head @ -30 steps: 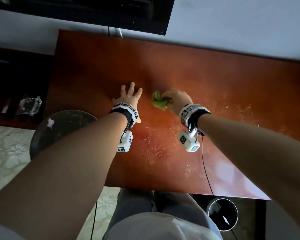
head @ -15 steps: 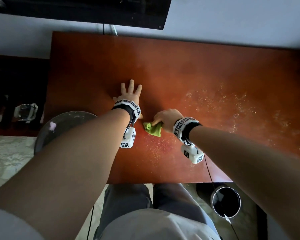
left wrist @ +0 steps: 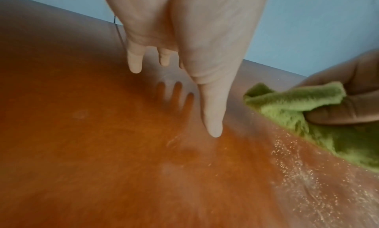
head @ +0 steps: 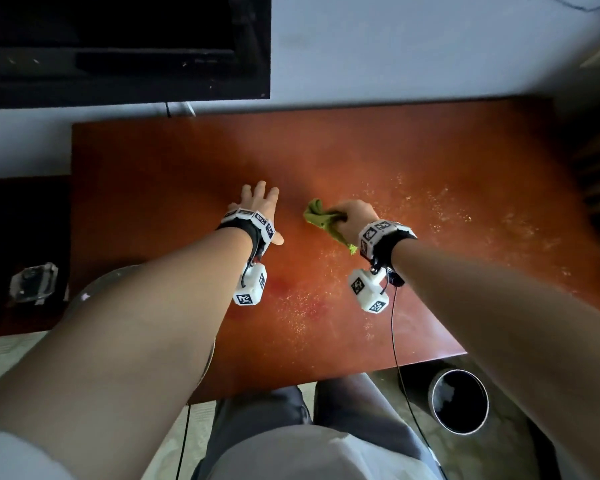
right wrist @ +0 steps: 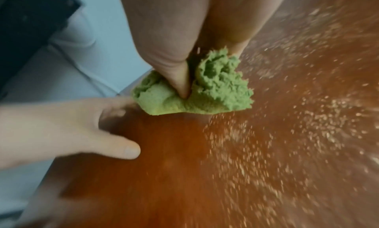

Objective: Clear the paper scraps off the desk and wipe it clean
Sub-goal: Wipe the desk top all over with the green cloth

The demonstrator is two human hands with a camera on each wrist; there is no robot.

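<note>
My right hand [head: 355,216] has swung the green cloth [head: 321,220] back up the tabletop [head: 174,161] from the near stroke of half a second ago; my fingers [right wrist: 174,72] are curled tight round the bunched cloth, which presses on the wood just beside my left hand [head: 257,202]. That hand stays flat, fingers straight and spread, bracing on the tabletop and holding nothing. I judge the wiping only partly done: pale crumbs [head: 440,206] lie scattered to the right of the cloth and in a patch nearer me [head: 302,306], while the wood to the left looks clean. I see no larger paper scraps on the surface. The far edge meets the wall, so strokes that way end there. The near edge is open, with a dark bin [head: 459,401] on the floor below its right part, and the wide right half gives room to sweep crumbs toward it. My left thumb [right wrist: 123,150] sits near the cloth's path
</note>
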